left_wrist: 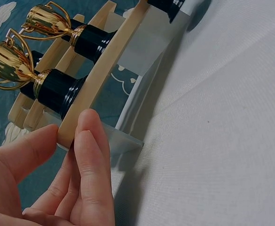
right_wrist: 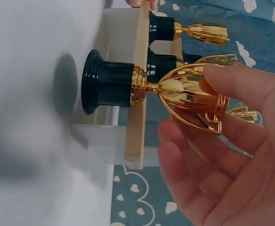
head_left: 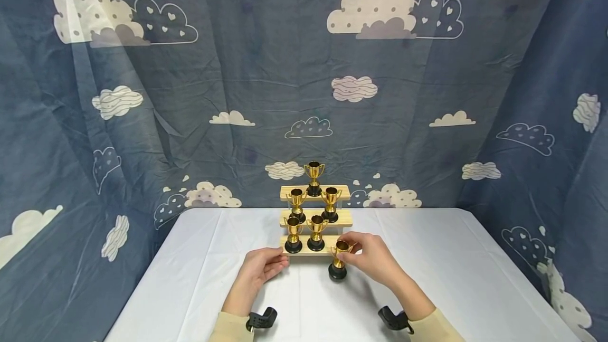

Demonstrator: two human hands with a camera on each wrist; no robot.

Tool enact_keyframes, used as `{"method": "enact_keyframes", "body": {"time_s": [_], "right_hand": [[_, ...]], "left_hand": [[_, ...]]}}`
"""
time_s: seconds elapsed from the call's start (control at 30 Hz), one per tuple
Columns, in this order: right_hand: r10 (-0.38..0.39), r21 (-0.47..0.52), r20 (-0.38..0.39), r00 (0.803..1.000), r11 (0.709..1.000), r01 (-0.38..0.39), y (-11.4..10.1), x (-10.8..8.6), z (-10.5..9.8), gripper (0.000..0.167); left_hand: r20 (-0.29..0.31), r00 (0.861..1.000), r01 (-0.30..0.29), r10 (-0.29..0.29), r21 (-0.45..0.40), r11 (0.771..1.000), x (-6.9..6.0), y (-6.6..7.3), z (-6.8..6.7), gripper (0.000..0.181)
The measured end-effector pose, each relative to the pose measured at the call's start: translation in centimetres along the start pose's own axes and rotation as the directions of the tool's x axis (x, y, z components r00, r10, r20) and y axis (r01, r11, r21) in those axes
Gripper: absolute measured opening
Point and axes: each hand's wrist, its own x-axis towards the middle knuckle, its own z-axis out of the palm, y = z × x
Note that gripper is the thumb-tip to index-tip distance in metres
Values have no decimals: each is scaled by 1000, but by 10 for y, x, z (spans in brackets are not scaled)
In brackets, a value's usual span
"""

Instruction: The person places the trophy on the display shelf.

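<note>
A small gold trophy cup (right_wrist: 189,89) with a black base is held in the fingers of my right hand (head_left: 372,257). It hangs over the table in front of the stand's lower right end, its base apart from its shadow on the cloth. My left hand (head_left: 261,268) pinches the left end of the lowest wooden shelf (left_wrist: 99,75) between thumb and fingers. That shelf bears two trophies (head_left: 316,232) at its left and middle. Two more trophies (head_left: 330,203) stand on the middle shelf (head_left: 313,218), and a single trophy (head_left: 314,177) tops the upper shelf (head_left: 291,191).
A white cloth covers the table (head_left: 199,278). Clear supports (left_wrist: 128,141) carry the shelves. Behind the table hangs a blue curtain (head_left: 266,78) with a cloud print. Black wrist straps (head_left: 262,319) sit on both forearms.
</note>
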Motion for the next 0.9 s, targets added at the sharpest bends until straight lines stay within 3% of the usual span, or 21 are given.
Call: {"method": "enact_keyframes", "body": {"time_s": [0.37, 0.9], "right_hand": [[-18, -2, -8, 1000, 1000, 18, -8, -1, -10, 35], [-61, 0, -37, 997, 998, 61, -19, 3, -25, 30]], "left_hand": [[-10, 1000, -15, 15, 24, 1000, -3, -1, -4, 30], [-4, 1000, -1, 1, -11, 1000, 2, -1, -1, 25]]}}
